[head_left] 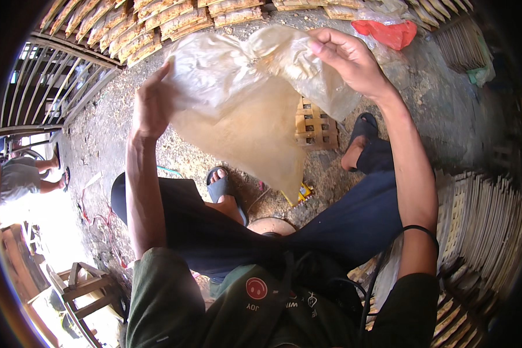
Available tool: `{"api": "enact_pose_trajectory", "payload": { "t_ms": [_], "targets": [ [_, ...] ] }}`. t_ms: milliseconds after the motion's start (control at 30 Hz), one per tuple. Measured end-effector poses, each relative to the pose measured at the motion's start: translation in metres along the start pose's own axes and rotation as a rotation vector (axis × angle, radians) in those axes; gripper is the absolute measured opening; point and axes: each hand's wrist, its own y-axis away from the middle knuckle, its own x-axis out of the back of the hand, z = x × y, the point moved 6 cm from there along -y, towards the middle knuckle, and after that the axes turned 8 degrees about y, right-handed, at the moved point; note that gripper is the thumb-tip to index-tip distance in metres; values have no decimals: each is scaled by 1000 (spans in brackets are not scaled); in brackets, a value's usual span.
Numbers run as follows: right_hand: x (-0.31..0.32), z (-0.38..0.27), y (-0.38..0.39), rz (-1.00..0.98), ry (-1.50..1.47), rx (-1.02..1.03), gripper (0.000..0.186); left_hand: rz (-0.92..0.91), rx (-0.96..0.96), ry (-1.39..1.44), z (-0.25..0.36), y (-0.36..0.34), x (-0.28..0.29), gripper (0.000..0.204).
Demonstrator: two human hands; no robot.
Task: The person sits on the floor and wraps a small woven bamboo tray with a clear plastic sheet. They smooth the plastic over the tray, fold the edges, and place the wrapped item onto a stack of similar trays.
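A large, crumpled, see-through plastic bag (238,110) hangs stretched between my two hands, in front of and above my knees. My left hand (155,100) grips its left edge, slightly blurred, with the fingers partly hidden. At the upper right, my right hand (352,62) pinches the other edge between thumb and fingers. The bag's lower part droops to a point over the floor between my feet. Behind it, partly covered, lies a brown lattice crate (318,129). A small yellow packet (301,195) is on the floor below the bag's tip.
Rows of wrapped tan packs (122,29) line the far side. A red plastic bag (385,33) lies at the far right. Slatted wooden racks (40,87) stand left, near another person's legs (43,177). Stacked thin pieces (481,226) are at my right, a wooden stool (87,290) lower left.
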Motion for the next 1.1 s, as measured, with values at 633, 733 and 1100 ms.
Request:
{"api": "enact_pose_trajectory", "payload": {
  "t_ms": [633, 733, 1100],
  "targets": [
    [-15, -12, -2, -39, 402, -37, 26, -519, 50, -389, -19, 13, -124, 48],
    [-3, -18, 3, 149, 586, 73, 25, -441, 259, -165, -47, 8, -114, 48],
    [-65, -12, 28, 76, 1170, 48, 79, -288, 378, 606, -56, 14, -110, 38]
  ]
}}
